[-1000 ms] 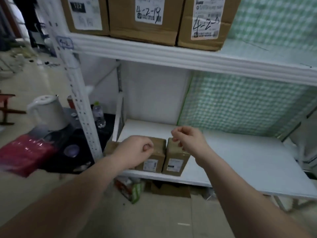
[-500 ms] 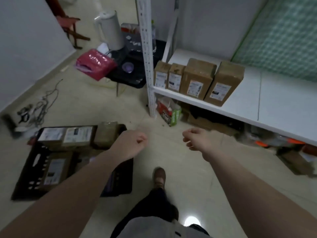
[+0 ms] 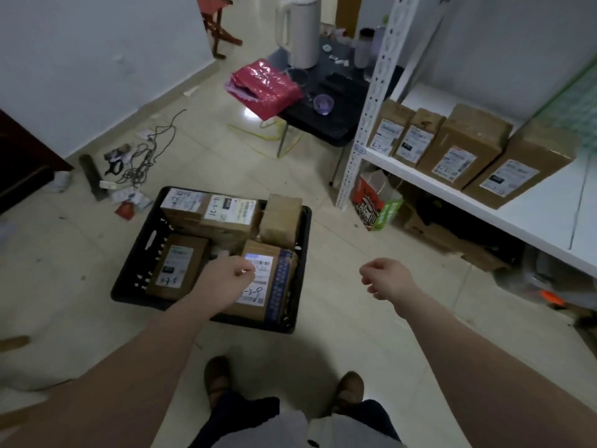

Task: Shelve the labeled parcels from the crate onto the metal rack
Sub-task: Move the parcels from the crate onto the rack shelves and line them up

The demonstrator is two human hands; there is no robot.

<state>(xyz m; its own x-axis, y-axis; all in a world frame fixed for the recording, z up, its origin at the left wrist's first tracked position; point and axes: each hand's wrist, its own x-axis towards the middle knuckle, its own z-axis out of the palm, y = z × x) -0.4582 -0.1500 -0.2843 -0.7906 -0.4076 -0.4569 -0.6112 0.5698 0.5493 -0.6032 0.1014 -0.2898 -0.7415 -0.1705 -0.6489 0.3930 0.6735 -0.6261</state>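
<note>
I count four parcels upright in a row at the left end of the metal rack point(image 3: 371, 101), on its lower shelf point(image 3: 546, 221): two slim ones, the first slim parcel point(image 3: 389, 132) beside the post and the second slim parcel point(image 3: 420, 139) touching it, then two bulkier ones, the third parcel point(image 3: 465, 147) and the fourth parcel point(image 3: 525, 166), all with labels facing out. So part of the job looks done, with a long bare stretch of shelf to their right. The black crate point(image 3: 135, 253) sits on the floor in front of me and is far from cleared: I make out at least five boxes in it, among them a back-row parcel point(image 3: 231, 210) with a handwritten label, a plain brown parcel point(image 3: 281, 218) standing on end, a front-left parcel point(image 3: 177, 266) lying flat and a front-right parcel point(image 3: 276, 279) with a blue-edged label. My left grip point(image 3: 226, 276) is over that front-right parcel, fingers curled under, with nothing in them that I can see; whether it touches the box I cannot tell. My right grip point(image 3: 386, 279) hangs over bare floor just right of the crate, loosely curled and empty. I judge this is the reach for the next parcel, with most of the crate left to carry across
</note>
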